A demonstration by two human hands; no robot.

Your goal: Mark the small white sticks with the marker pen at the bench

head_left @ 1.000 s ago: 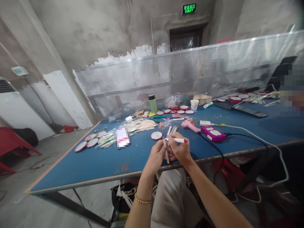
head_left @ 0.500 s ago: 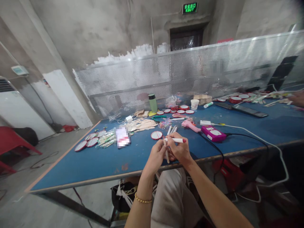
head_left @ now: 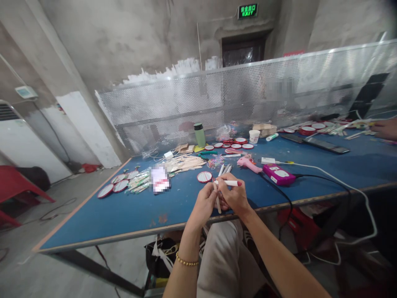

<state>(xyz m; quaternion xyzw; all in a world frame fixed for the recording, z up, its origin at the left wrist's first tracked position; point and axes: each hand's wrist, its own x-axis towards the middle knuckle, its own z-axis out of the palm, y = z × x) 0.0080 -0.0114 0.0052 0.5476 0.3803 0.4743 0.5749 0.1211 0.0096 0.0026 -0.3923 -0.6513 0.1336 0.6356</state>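
Observation:
My left hand (head_left: 205,201) is closed on a flat wooden craft stick (head_left: 218,203), held upright near the table's front edge. In my right hand (head_left: 235,194) is a white marker (head_left: 228,183) with a red end, its tip against the upper part of the stick. The fingers partly hide the stick. Just beyond my hands lies a round white disc with a red rim (head_left: 204,177). A few more white markers (head_left: 226,169) rest behind my right hand.
A pink glue gun (head_left: 249,164) and a purple box (head_left: 279,174) with cables lie to the right. Loose craft sticks (head_left: 189,163) spread at the left, near several red-rimmed discs (head_left: 120,186). A green bottle (head_left: 199,135) and paper cup (head_left: 254,136) stand behind. Another person's hand (head_left: 386,129) shows far right.
My hands stay in nearly the same place, with the marker still at the stick. The other person's hand at the far right has shifted slightly left.

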